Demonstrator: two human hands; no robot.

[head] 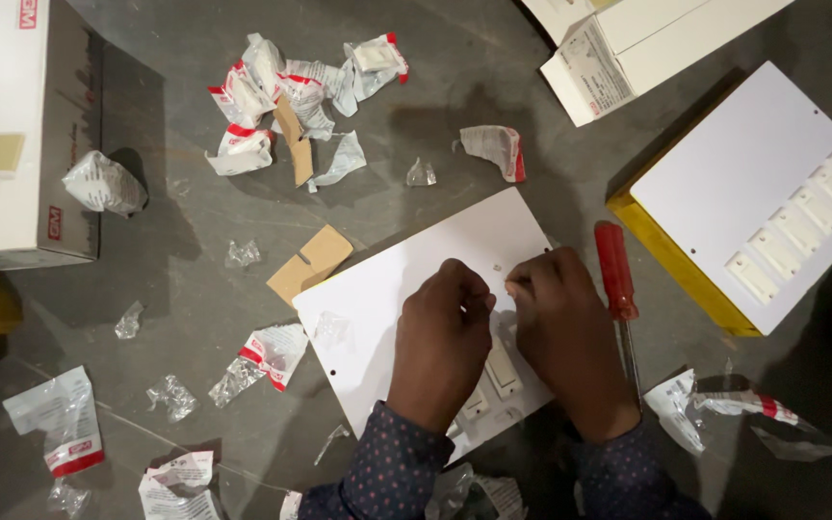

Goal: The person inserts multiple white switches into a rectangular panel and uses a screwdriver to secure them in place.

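A white rectangular panel board [406, 279] lies on the grey floor in front of me, with white switches [503, 371] set into its near edge. My left hand [443, 342] and my right hand [562, 332] rest on the board side by side, fingers curled and pinched together over its middle. Whatever they pinch is too small to make out. A red-handled screwdriver [616, 272] lies on the floor just right of my right hand.
A second white panel [724, 164] with a row of switches sits on a yellow base at right. Torn plastic wrappers [291, 87] and cardboard scraps [308, 265] litter the floor. White boxes stand at the left [12, 135] and top right [647, 39].
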